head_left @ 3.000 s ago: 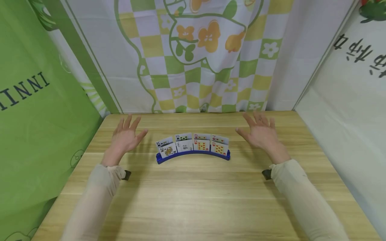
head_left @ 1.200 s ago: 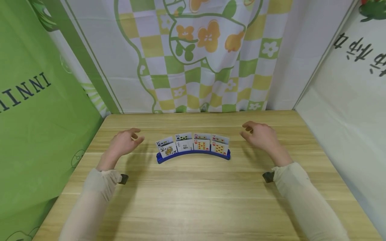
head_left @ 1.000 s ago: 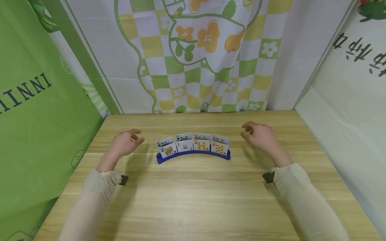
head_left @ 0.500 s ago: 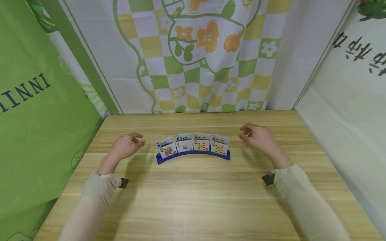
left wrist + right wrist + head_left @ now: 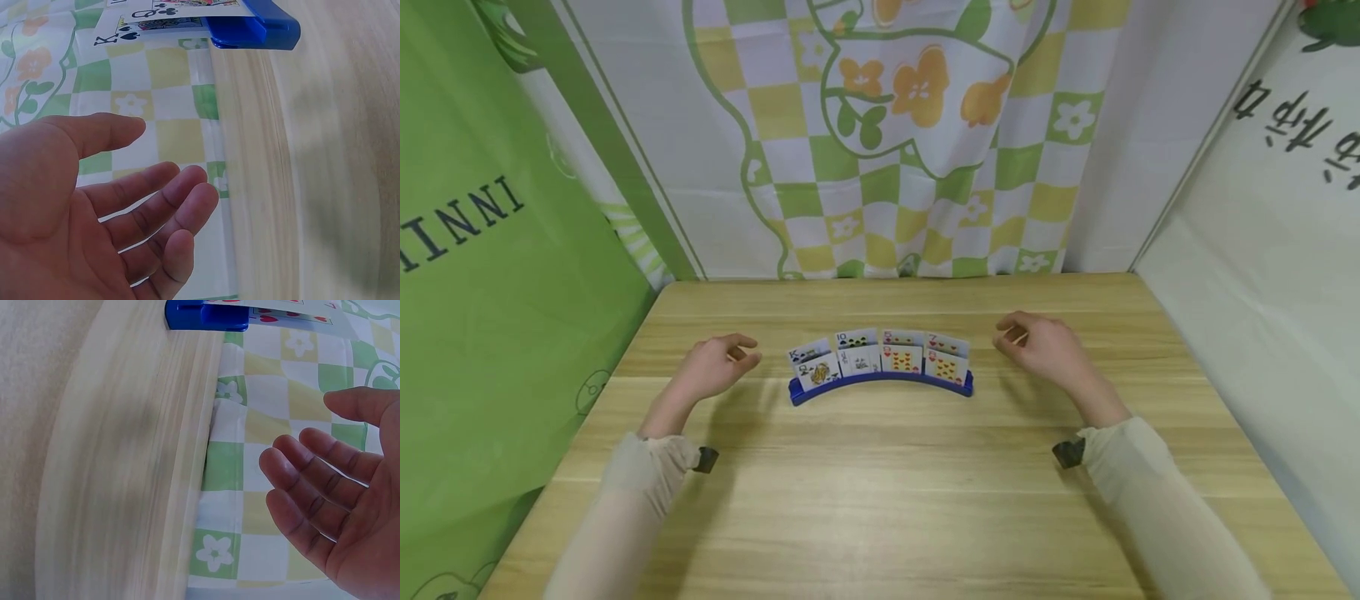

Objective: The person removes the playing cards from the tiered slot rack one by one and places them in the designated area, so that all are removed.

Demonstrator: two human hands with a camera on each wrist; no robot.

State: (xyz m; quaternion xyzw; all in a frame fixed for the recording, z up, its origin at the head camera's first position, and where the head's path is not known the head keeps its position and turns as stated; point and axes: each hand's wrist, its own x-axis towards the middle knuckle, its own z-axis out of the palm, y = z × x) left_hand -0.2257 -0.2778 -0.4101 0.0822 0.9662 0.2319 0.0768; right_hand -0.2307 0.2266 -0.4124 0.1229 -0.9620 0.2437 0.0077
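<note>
A curved blue card holder (image 5: 880,379) stands mid-table with two rows of playing cards upright in it. In front, the queen of clubs (image 5: 817,374) is at the left end and a red-heart card (image 5: 946,367) at the right end; the king of spades (image 5: 119,31) shows behind the queen. My left hand (image 5: 711,367) hovers left of the holder, fingers loosely bent, palm bare in the left wrist view. On the other side my right hand (image 5: 1041,346) hovers likewise, its relaxed fingers (image 5: 300,462) holding nothing. Both hands are apart from the cards.
The wooden table (image 5: 880,500) runs back to a checked, flowered curtain (image 5: 917,192). A green cloth (image 5: 490,317) hangs along the left side and a white cloth (image 5: 1262,250) along the right. Dark wrist-camera mounts (image 5: 706,459) stick out at the sleeves.
Three seconds ago both hands were spread with fingers extended; since then the fingers have relaxed into a loose bend. Over the last second the hands have shifted only slightly. Holder and cards have stayed put.
</note>
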